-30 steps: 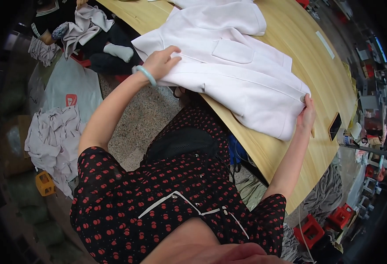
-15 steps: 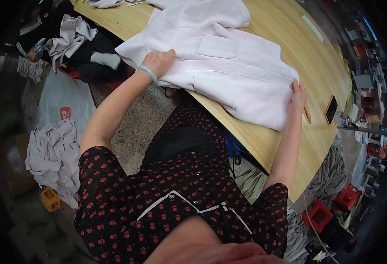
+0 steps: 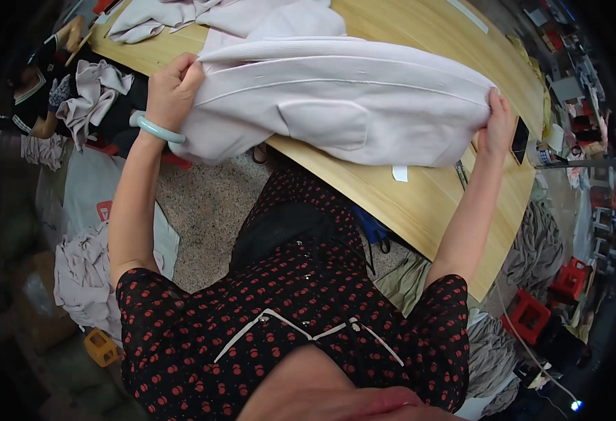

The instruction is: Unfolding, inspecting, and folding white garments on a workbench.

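Note:
A pale pinkish-white knit cardigan (image 3: 399, 98) with a patch pocket and a long front band is stretched between my hands above the wooden table (image 3: 476, 238). My left hand (image 3: 173, 90), below which a pale green bangle (image 3: 157, 129) circles the wrist, grips the left end of the band in a fist. At the opposite end, my right hand (image 3: 497, 128) pinches the band's corner between thumb and fingers. Part of the cardigan hangs past the near table edge on the left. Its far side is hidden behind the raised band.
More pale garments (image 3: 160, 17) lie at the table's far left. Near my right hand are a phone (image 3: 520, 140), a thin dark tool (image 3: 461, 174) and a white paper slip (image 3: 400, 173). Cloth heaps (image 3: 87, 277) and red plastic stools (image 3: 529, 314) flank me. A co-worker's gloved hand (image 3: 59, 92) shows left.
Both hands have lifted the cardigan's front band and pulled it taut. My left hand moved left, my right slightly right and up. The paper slip and dark tool now show more fully.

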`<state>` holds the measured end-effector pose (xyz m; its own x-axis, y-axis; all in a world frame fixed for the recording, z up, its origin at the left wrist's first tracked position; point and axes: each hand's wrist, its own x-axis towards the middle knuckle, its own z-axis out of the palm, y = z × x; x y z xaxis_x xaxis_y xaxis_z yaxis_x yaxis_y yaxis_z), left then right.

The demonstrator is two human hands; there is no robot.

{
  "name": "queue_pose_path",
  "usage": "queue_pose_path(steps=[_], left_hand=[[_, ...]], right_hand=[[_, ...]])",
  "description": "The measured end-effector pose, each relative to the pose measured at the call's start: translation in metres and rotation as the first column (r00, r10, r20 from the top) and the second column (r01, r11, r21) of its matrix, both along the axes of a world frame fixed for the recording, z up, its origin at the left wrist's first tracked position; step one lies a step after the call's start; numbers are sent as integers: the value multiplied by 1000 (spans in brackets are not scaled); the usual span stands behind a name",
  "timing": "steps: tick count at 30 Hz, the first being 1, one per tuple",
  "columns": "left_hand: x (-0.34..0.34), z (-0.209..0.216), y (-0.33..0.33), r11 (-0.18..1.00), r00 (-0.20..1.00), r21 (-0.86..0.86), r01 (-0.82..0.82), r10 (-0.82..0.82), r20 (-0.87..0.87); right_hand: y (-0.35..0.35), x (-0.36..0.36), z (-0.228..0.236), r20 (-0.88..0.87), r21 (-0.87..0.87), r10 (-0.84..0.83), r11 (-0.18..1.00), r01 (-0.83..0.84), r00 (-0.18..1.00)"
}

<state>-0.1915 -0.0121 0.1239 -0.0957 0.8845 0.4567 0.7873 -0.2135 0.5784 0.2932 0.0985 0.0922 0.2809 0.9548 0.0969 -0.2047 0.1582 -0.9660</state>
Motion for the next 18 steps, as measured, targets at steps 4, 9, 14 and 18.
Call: queue_pose_path(steps=[4, 9, 14, 18], left_hand=[[-26, -68, 27, 946, 984, -298, -130, 87, -154], [-14, -111, 29, 873, 907, -424, -240, 46, -418], [32, -72, 35, 992, 908, -126, 3, -55, -416], [118, -59, 59, 950, 912, -133, 283, -310, -269]], right_hand=[[37, 2, -86, 391, -201, 57, 979, 25, 919], [11, -24, -114, 690, -380, 194, 917, 121, 698], [-11, -48, -68, 861, 149, -69, 981, -122, 503], [-15, -87, -72, 937, -16, 178, 883, -468, 302]])
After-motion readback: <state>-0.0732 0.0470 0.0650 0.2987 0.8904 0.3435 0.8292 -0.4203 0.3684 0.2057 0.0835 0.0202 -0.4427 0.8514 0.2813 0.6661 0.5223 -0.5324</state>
